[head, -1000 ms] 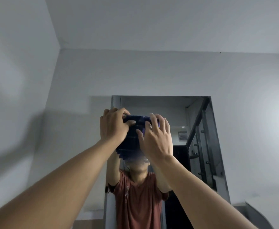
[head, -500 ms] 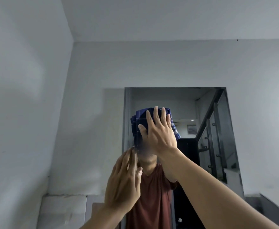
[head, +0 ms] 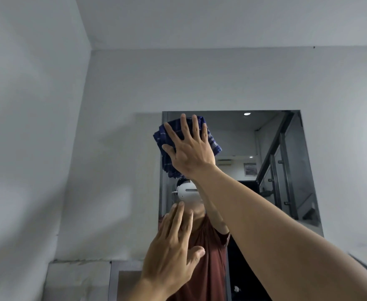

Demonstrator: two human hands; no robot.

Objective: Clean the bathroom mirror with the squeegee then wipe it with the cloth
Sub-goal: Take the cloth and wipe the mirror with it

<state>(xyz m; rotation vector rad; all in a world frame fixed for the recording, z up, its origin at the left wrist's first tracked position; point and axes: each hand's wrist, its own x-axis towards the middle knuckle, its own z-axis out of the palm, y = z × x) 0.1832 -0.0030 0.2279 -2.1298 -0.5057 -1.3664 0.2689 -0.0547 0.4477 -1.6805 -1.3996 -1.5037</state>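
**Q:** Location of the cloth (head: pixel 167 137)?

**A:** It lies against the mirror (head: pixel 271 137), in the upper left corner of the glass. Its top edge sits just below the mirror's top edge. Its left side overlaps the mirror's left edge and covers a little of the grey wall (head: pixel 124 88).

**Q:** Orientation and long axis?

**A:** The cloth is dark blue with pale stripes and is folded into a bunched pad. The long axis runs roughly upright, top to bottom. A loose end hangs straight down below the heel of the palm, and one striped corner sticks out to the right.

**Q:** State of the right hand (head: pixel 189 151)?

**A:** It lies flat on the cloth, palm toward the glass. The fingers (head: pixel 185 127) are straight, spread and pointing up. It presses the cloth to the mirror; nothing is curled round the fabric.

**Q:** State of the left hand (head: pixel 173 242)?

**A:** It is raised in front of the mirror's lower left part with its fingers straight and relaxed, and it holds nothing. Whether it touches the glass cannot be told.

**Q:** Relation between the hands?

**A:** They are apart, the left well below the right.

**Q:** Reflected content?

**A:** A person in a red-brown shirt (head: pixel 210 268) wearing a white headset (head: pixel 188 193), with a dark stair railing (head: pixel 284 170) to the right.
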